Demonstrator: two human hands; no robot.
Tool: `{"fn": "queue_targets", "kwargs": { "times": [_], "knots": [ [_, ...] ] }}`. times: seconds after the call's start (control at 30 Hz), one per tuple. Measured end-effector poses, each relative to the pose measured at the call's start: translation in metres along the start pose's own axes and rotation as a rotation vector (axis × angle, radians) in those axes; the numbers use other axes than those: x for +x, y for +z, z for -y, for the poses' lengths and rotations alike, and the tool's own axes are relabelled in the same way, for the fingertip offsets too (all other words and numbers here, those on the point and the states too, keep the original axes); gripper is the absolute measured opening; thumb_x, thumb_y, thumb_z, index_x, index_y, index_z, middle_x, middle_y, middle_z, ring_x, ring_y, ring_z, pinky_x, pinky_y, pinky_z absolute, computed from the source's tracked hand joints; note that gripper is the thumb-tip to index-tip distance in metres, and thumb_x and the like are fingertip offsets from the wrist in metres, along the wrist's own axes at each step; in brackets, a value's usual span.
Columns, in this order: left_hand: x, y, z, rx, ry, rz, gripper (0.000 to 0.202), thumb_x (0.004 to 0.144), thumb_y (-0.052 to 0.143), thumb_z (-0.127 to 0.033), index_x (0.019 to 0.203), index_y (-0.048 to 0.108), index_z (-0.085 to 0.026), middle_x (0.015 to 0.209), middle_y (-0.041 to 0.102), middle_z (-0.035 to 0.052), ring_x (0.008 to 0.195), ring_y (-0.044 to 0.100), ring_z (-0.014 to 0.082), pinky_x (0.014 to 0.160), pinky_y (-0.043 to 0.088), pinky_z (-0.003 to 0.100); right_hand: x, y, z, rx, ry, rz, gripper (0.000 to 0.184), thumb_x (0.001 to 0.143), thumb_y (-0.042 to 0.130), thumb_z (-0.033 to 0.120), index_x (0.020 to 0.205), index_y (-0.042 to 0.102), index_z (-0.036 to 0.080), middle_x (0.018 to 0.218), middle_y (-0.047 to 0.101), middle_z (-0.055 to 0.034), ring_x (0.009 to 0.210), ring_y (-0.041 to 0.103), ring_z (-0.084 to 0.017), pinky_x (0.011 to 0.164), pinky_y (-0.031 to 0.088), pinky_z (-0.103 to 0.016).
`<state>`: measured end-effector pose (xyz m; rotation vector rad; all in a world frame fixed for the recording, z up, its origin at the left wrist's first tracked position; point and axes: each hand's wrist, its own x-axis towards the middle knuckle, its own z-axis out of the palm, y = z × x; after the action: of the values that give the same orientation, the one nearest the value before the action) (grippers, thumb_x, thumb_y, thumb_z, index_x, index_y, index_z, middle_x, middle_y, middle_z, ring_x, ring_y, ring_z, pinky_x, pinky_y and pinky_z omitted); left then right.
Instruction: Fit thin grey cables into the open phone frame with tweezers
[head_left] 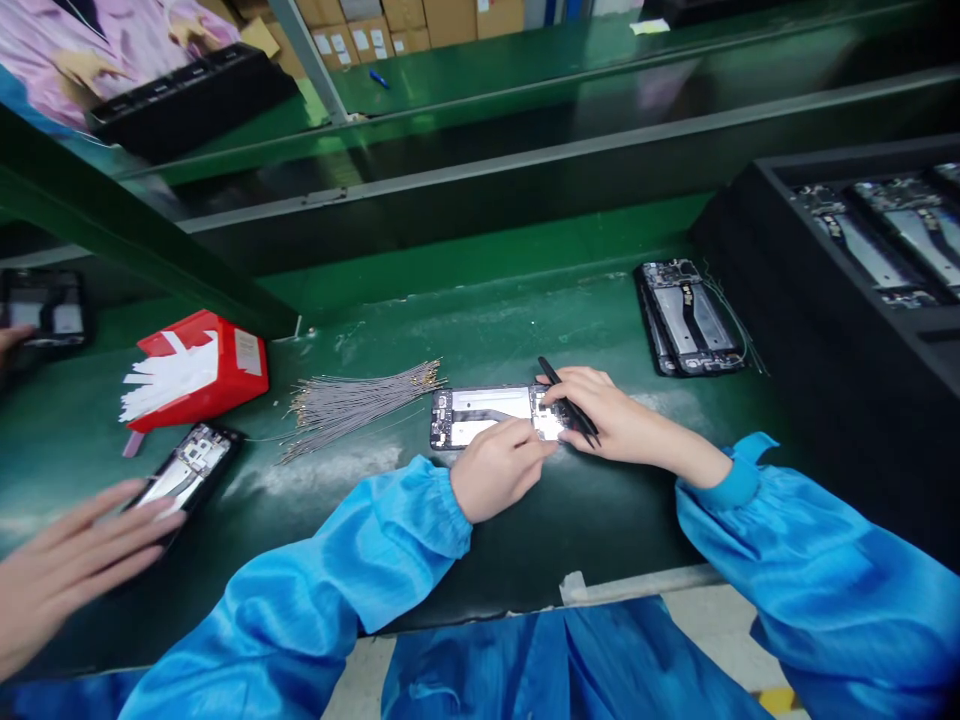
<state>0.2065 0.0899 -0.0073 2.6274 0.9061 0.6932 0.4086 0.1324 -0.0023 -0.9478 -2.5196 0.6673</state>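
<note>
An opened phone frame (480,412) lies flat on the green mat in front of me. My left hand (499,468) rests on its near edge, fingers curled and pinching at the frame's right part. My right hand (611,415) is closed round black tweezers (568,400), whose tips point down onto the frame's right end. Both arms wear blue sleeves.
A bundle of thin grey wires (360,402) lies left of the frame. A red box (196,368) and another phone frame (186,468) sit further left, where another person's hand (71,560) reaches. Stacked frames (690,318) and a black tray (870,250) stand at right.
</note>
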Motion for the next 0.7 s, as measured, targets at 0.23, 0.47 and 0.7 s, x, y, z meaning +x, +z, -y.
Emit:
{"fn": "queue_targets", "kwargs": {
  "times": [0.23, 0.47, 0.7],
  "knots": [
    [-0.001, 0.001, 0.002, -0.045, -0.013, -0.016, 0.022, 0.084, 0.041, -0.012, 0.095, 0.061, -0.012, 0.074, 0.054, 0.0044, 0.070, 0.048, 0.0133, 0.064, 0.043, 0.024, 0.004, -0.004, 0.002, -0.033, 0.031, 0.048, 0.038, 0.070, 0.056, 0.015, 0.105, 0.044, 0.020, 0.115, 0.048, -0.0087, 0.112, 0.036, -0.024, 0.091, 0.032, -0.040],
    [0.001, 0.000, 0.000, 0.050, 0.007, 0.033, 0.024, 0.084, 0.038, -0.012, 0.093, 0.060, -0.013, 0.072, 0.052, 0.0042, 0.069, 0.046, 0.0140, 0.062, 0.043, 0.024, 0.020, -0.011, 0.012, -0.140, 0.100, 0.174, 0.037, 0.065, 0.052, 0.016, 0.101, 0.044, 0.020, 0.103, 0.046, -0.0082, 0.096, 0.038, -0.025, 0.075, 0.033, -0.036],
    [0.002, -0.008, 0.008, 0.221, 0.095, 0.084, 0.022, 0.084, 0.041, -0.015, 0.092, 0.061, -0.016, 0.074, 0.053, 0.0033, 0.068, 0.046, 0.0154, 0.060, 0.042, 0.027, 0.015, -0.007, 0.010, -0.080, 0.112, 0.155, 0.039, 0.064, 0.051, 0.015, 0.102, 0.041, 0.020, 0.105, 0.045, -0.0076, 0.096, 0.038, -0.025, 0.077, 0.032, -0.036]
  ]
}}
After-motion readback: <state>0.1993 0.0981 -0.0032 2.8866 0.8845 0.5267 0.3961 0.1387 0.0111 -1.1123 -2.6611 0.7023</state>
